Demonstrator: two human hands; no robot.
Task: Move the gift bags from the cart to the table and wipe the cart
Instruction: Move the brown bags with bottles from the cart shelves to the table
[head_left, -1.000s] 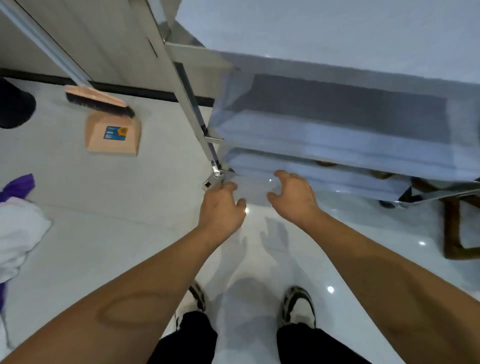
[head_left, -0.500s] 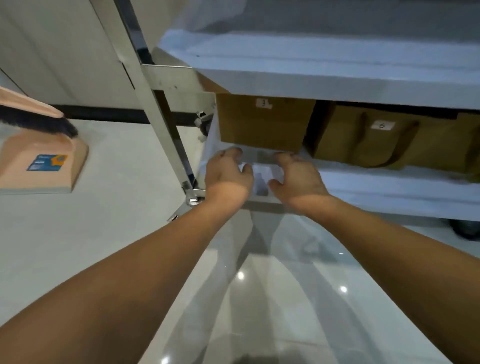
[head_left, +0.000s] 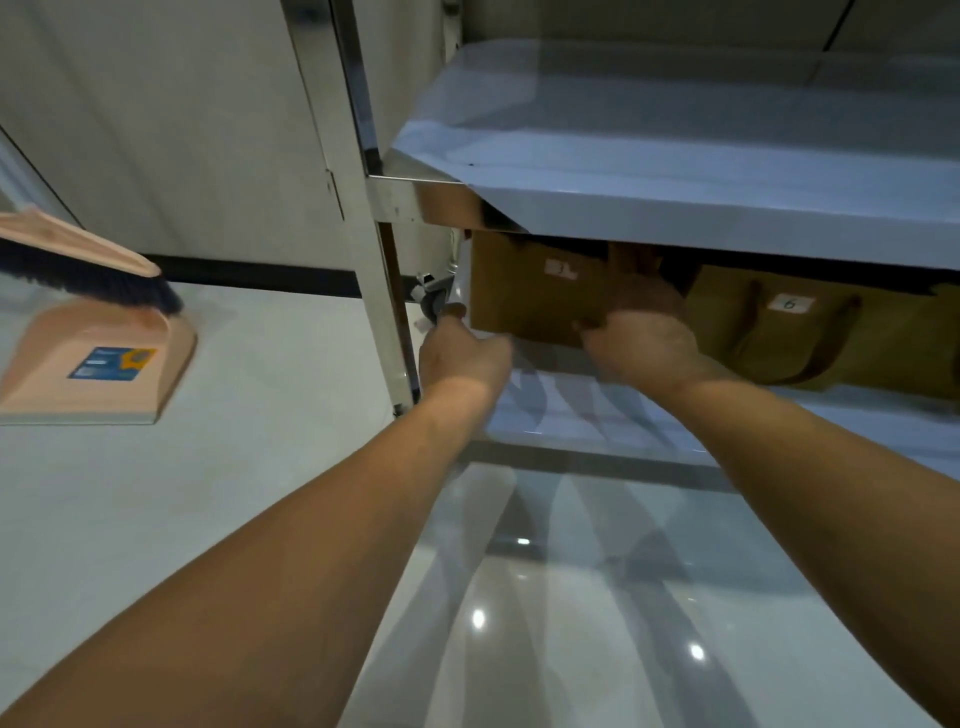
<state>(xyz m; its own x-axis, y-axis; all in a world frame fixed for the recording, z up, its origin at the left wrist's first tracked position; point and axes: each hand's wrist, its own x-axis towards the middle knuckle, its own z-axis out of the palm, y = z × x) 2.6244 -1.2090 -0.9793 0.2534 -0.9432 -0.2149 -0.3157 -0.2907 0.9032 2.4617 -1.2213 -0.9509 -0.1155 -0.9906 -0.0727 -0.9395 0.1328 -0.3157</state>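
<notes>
The cart (head_left: 649, 208) is polished sheet metal with flat shelves and a square upright post. On its lowest shelf (head_left: 597, 410) stand two brown paper gift bags, boxy and matte. The left bag (head_left: 524, 296) carries a small white sticker whose mark is too blurred to read; the right bag (head_left: 831, 338) has darker brown strap handles and a white label reading "6". The left hand (head_left: 462, 353) reaches to the left bag's near corner, its fingers curled at the bag's left edge, though I cannot tell if they grip. The right hand (head_left: 644, 332) lies on the bag's front, fingers spread apart and flat against the paper. On the glossy tiled floor (head_left: 260, 467) lies a peach plastic dustpan (head_left: 98, 369) with a blue label, beside a dark-bristled brush (head_left: 88, 270).
</notes>
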